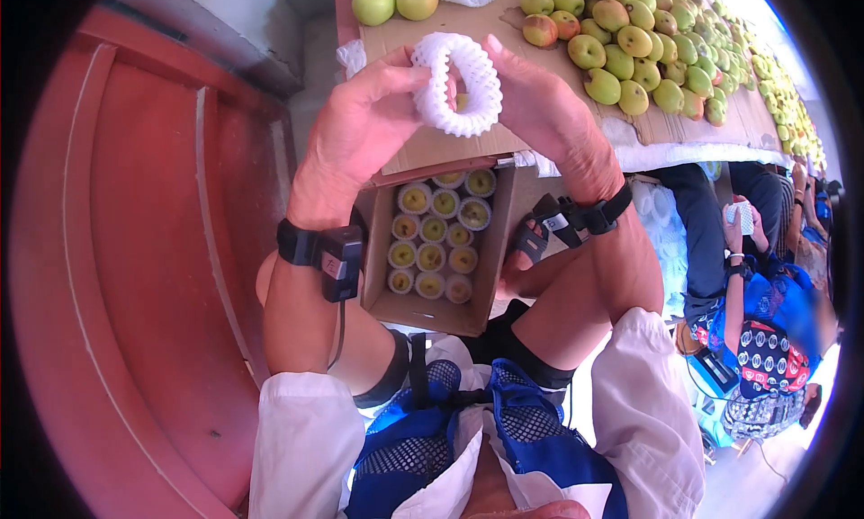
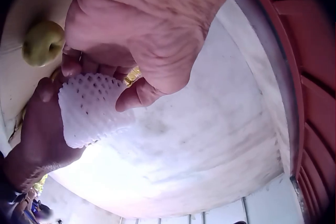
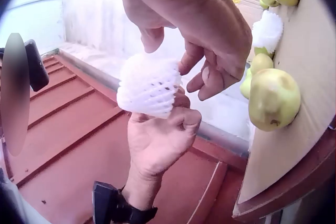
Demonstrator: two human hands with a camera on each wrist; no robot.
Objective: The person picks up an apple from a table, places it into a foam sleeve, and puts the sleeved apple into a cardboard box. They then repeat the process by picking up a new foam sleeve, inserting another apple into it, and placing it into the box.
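A white foam net sleeve [image 1: 457,85] is held up above the cardboard edge, its round opening facing the head camera. My left hand [image 1: 364,123] pinches its left side; in the left wrist view the thumb lies against the sleeve [image 2: 92,109]. My right hand [image 1: 544,114] is at the other side, and in the right wrist view its thumb stands apart from the sleeve [image 3: 149,85] while a bent finger touches the rim. Part of the right fingers is hidden behind the sleeve in the head view.
Below the hands, an open cardboard box [image 1: 486,285] holds rows of sleeved apples. Many loose apples [image 1: 633,40] lie on the cardboard-covered table at upper right, two more [image 1: 417,2] at upper left. A red panel [image 1: 153,249] stands left; another person [image 1: 765,312] sits right.
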